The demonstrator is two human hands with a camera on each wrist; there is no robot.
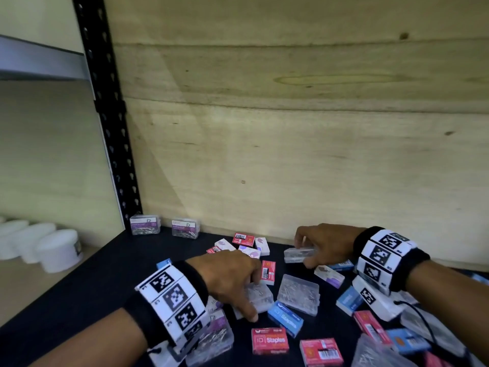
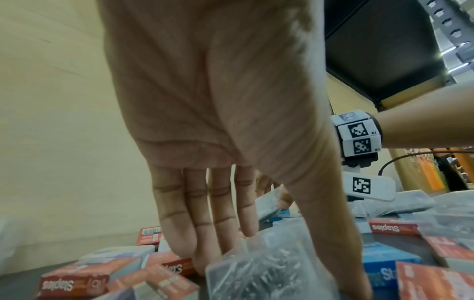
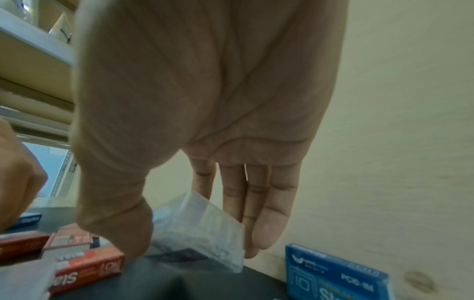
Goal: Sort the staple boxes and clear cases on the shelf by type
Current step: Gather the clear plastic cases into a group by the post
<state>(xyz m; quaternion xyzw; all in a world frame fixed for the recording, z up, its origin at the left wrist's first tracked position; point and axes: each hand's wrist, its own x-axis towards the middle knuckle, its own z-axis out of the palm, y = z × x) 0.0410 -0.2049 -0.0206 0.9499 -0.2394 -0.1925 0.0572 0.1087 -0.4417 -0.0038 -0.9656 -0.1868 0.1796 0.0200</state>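
Note:
On the black shelf [image 1: 105,274] lie mixed red [image 1: 270,340], blue [image 1: 285,317] and white-purple [image 1: 329,276] staple boxes, and clear cases of clips. My left hand [image 1: 255,296] reaches down over a clear case [image 1: 266,298] in the middle of the pile, fingers [image 2: 195,223] on its far edge and thumb on its near side. My right hand [image 1: 303,254] pinches another clear case [image 1: 293,255], tilted and off the shelf, near the back wall. In the right wrist view that case [image 3: 205,227] sits between thumb and fingers. Two purple-labelled clear cases [image 1: 145,224] [image 1: 185,228] stand side by side at the back left.
A plywood back panel [image 1: 291,128] closes the shelf behind. A black perforated upright [image 1: 111,128] marks the left end, with white tubs [image 1: 58,250] on the shelf beyond it. Another clear case [image 1: 299,292] lies between my hands. Bare shelf shows at the left front.

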